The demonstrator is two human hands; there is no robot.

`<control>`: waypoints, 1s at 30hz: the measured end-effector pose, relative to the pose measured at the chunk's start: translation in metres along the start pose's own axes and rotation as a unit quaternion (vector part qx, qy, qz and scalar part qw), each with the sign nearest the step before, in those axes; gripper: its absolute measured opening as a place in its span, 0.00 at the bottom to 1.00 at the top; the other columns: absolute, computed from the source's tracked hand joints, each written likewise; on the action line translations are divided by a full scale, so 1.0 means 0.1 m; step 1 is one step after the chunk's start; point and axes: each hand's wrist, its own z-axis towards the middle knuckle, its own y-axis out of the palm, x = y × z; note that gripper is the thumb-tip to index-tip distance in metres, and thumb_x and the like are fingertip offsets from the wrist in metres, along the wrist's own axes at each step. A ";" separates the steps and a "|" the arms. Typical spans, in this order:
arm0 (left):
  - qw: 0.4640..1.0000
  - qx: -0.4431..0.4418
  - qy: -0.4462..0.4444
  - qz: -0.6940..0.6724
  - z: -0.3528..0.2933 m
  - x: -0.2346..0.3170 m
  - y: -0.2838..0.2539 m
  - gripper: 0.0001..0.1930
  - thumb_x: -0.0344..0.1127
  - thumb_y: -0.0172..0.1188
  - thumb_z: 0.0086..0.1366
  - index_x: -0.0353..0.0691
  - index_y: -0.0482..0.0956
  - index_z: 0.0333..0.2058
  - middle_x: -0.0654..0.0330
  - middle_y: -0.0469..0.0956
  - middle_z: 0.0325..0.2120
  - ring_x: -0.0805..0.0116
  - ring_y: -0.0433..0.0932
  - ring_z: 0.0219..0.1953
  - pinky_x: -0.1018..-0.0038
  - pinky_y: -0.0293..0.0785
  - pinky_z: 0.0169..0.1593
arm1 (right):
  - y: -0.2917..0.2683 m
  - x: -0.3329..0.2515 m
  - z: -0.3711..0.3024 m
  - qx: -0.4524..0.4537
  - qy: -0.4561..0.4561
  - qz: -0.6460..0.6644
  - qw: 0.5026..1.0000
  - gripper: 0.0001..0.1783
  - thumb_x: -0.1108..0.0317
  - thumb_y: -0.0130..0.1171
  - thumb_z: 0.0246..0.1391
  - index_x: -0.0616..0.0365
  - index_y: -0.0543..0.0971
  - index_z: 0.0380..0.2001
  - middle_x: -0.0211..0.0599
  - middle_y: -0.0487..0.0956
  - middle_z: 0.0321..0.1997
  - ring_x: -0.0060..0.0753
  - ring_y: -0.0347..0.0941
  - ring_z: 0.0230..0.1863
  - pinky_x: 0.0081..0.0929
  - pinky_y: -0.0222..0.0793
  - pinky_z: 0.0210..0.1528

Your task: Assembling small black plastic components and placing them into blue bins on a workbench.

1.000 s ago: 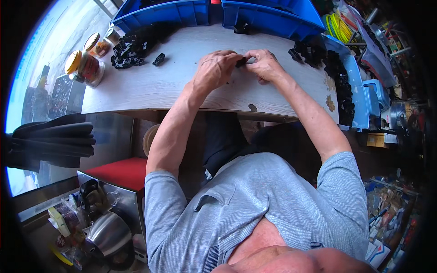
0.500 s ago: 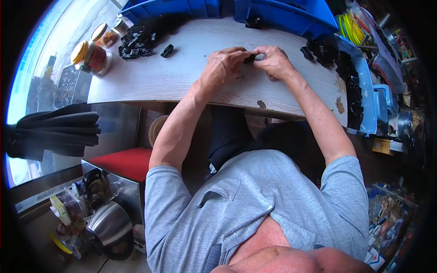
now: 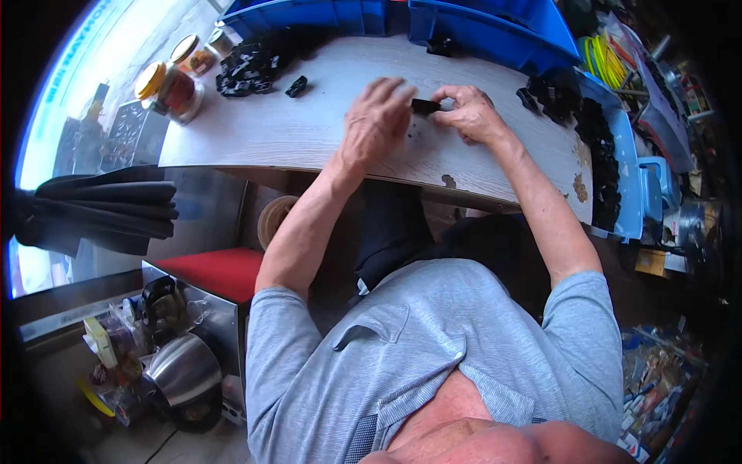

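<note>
A small black plastic part (image 3: 423, 107) is pinched between the thumb and fingers of my right hand (image 3: 473, 114), just above the table. My left hand (image 3: 377, 122) is beside the part's left end, a little apart from it. Motion smears its fingertips, so I cannot make out whether they hold anything. A few tiny dark bits (image 3: 413, 132) lie on the table between the hands. One loose black part (image 3: 296, 86) lies to the left, near a heap of similar black parts (image 3: 249, 68).
Two blue bins (image 3: 495, 35) line the table's far edge. On the right, a light blue crate (image 3: 630, 182) stands by more black parts (image 3: 553, 100). Lidded jars (image 3: 170, 93) stand at the far left of the pale wooden table (image 3: 255, 139). A steel kettle (image 3: 184, 370) is at lower left.
My left hand has drawn back to the left from the black part, which now shows more fully. My right hand still pinches it. The whole view has shifted slightly.
</note>
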 end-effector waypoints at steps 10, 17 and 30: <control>0.939 0.001 -0.235 0.250 -0.31 -0.90 -0.54 0.14 0.35 0.61 0.64 0.44 0.83 0.48 0.57 0.84 0.45 0.52 0.79 0.48 0.60 0.76 0.52 | -0.14 0.11 -0.17 0.106 0.173 0.278 0.939 0.22 0.62 0.74 0.50 0.59 0.80 0.45 0.28 0.73 0.19 0.22 0.71 0.14 0.26 0.77 0.16; 0.978 0.016 -0.110 0.176 -0.26 -0.50 -0.33 0.14 0.29 0.59 0.60 0.46 0.82 0.45 0.57 0.85 0.37 0.53 0.80 0.42 0.61 0.77 0.45 | -0.56 0.55 -0.21 0.308 0.222 0.305 0.873 0.27 0.62 0.74 0.50 0.60 0.78 0.52 0.27 0.69 0.16 0.24 0.73 0.15 0.29 0.80 0.21; 0.992 -0.022 -0.095 0.083 0.00 -0.24 -0.06 0.15 0.28 0.64 0.61 0.44 0.81 0.48 0.58 0.85 0.40 0.53 0.81 0.42 0.62 0.77 0.46 | -0.27 -0.01 0.59 0.220 0.080 0.186 0.954 0.24 0.67 0.70 0.51 0.55 0.80 0.53 0.32 0.75 0.19 0.22 0.71 0.14 0.26 0.75 0.17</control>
